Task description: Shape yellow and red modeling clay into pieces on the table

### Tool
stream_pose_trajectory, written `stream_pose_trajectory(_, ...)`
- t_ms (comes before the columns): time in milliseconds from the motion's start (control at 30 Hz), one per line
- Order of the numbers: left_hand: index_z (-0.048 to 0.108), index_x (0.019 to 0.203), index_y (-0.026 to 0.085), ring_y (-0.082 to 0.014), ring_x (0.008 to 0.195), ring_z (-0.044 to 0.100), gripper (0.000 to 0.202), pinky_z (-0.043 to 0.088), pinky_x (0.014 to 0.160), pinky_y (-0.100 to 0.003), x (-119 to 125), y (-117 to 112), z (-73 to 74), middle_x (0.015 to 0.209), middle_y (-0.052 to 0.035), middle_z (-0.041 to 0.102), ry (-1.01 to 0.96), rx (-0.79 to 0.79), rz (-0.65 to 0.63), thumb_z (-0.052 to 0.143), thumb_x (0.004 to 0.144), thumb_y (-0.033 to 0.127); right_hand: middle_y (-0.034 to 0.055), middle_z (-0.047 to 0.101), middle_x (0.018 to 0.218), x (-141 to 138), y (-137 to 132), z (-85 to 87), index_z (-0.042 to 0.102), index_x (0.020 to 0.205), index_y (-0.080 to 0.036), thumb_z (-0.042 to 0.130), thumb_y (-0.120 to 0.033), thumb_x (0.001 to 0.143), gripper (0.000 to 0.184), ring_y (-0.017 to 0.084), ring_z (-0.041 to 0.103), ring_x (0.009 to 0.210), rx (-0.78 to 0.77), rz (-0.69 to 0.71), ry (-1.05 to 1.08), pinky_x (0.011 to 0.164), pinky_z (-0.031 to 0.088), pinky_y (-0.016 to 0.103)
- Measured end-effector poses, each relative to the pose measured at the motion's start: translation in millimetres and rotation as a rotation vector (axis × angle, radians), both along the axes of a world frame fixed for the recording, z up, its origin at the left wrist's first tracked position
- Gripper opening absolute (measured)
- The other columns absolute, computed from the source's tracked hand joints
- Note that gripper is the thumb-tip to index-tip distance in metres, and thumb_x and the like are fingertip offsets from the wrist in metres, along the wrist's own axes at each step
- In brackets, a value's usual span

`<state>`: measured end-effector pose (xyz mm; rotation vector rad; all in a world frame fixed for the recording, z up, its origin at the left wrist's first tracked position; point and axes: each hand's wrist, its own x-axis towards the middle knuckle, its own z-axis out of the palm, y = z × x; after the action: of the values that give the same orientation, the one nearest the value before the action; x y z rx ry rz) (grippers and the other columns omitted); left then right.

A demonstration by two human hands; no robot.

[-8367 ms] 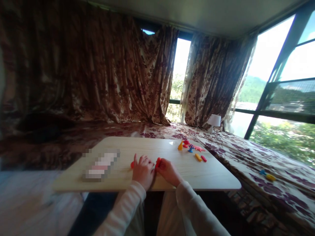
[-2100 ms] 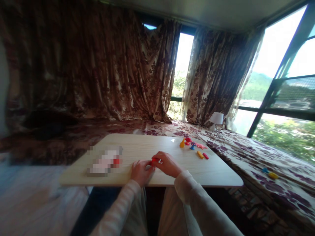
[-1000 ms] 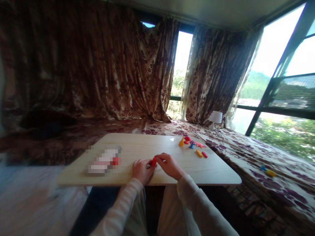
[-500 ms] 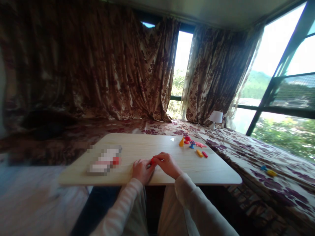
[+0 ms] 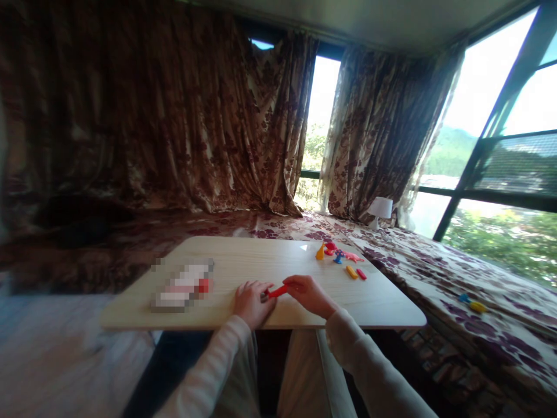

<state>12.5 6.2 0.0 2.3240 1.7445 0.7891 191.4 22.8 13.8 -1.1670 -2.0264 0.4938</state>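
My left hand (image 5: 252, 303) rests low over the table near its front edge, fingers curled round a small greyish object (image 5: 264, 296), whose kind I cannot make out. From there a red, stretchy-looking strip (image 5: 278, 291) runs up to the right. My right hand (image 5: 308, 293) pinches the strip's far end between thumb and fingers. Whether the strip is fixed to the grey object is hidden by the left fingers.
On the table (image 5: 243, 255) at the back right lie a yellow piece (image 5: 321, 252), a blue piece (image 5: 338, 256), a pink piece (image 5: 353, 256) and short yellow (image 5: 351, 271) and red sticks (image 5: 361, 274). A blurred-out item (image 5: 183, 287) lies left. A white lamp (image 5: 380, 208) stands beyond.
My right hand has moved right, away from the left hand. The red thing, a small lump between the fingers before, now shows as a long strip between both hands.
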Motion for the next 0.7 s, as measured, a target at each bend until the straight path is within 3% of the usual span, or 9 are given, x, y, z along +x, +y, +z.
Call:
stream_pose_trajectory(133,0.062,0.100,0.017,-0.0193,0.103,0.058,0.028,0.043,0.095,-0.045,4.0,-0.7,-0.5,0.104,-0.0048,0.064,0.020,0.017,-0.014,0.056,0.086,0.040,0.0068,0.071,0.085,13.1,-11.4,1.8,0.073,0.085,-0.016,0.060,-0.011,0.074,0.018,0.021,0.065,0.081,0.029,-0.039,-0.124,0.077,0.050,0.032)
stream_pose_trajectory(267,0.063,0.106,0.020,-0.0192,0.103,0.057,0.028,0.042,0.094,-0.042,-4.1,-2.7,4.1,0.105,-0.0040,0.066,0.037,0.088,0.013,0.059,0.083,0.036,0.0113,0.068,0.107,9.2,-20.1,11.9,0.069,0.104,-0.014,0.046,-0.007,0.080,0.034,0.022,0.062,0.100,0.058,-0.071,-0.210,0.091,0.046,0.035)
stream_pose_trajectory(400,0.068,0.105,0.022,-0.0232,0.103,0.056,0.029,0.039,0.095,-0.043,-45.5,-4.9,18.2,0.107,-0.0054,0.067,0.081,0.216,0.141,0.050,0.083,0.023,0.0120,0.051,0.136,-16.6,-21.0,17.3,0.053,0.129,-0.014,0.037,-0.015,0.090,0.042,0.020,0.045,0.126,0.076,-0.076,-0.285,0.106,0.033,0.036)
stream_pose_trajectory(500,0.069,0.102,0.019,-0.0318,0.111,0.051,0.033,0.031,0.098,-0.056,-88.3,-5.0,24.8,0.109,-0.0112,0.066,0.123,0.305,0.298,0.043,0.082,0.021,0.0152,0.042,0.143,-37.7,-22.9,11.0,0.046,0.135,-0.012,0.039,-0.027,0.093,0.045,0.026,0.035,0.133,0.036,-0.066,-0.371,0.108,0.027,0.047)
stream_pose_trajectory(600,0.070,0.097,0.021,-0.0342,0.113,0.049,0.034,0.021,0.100,-0.064,-121.6,-3.2,20.6,0.112,-0.0116,0.066,0.170,0.335,0.383,0.042,0.078,0.019,0.0140,0.041,0.143,-44.5,-35.6,1.1,0.044,0.136,-0.013,0.037,-0.030,0.095,0.045,0.028,0.032,0.135,0.002,-0.044,-0.447,0.109,0.022,0.053)
stream_pose_trajectory(700,0.071,0.092,0.023,-0.0335,0.116,0.049,0.032,0.017,0.100,-0.066,-137.1,0.0,10.8,0.113,-0.0107,0.067,0.206,0.326,0.404,0.042,0.077,0.019,0.0086,0.037,0.146,-37.8,-50.3,-3.7,0.039,0.139,-0.018,0.035,-0.035,0.096,0.047,0.023,0.028,0.137,-0.012,-0.003,-0.505,0.111,0.020,0.048)
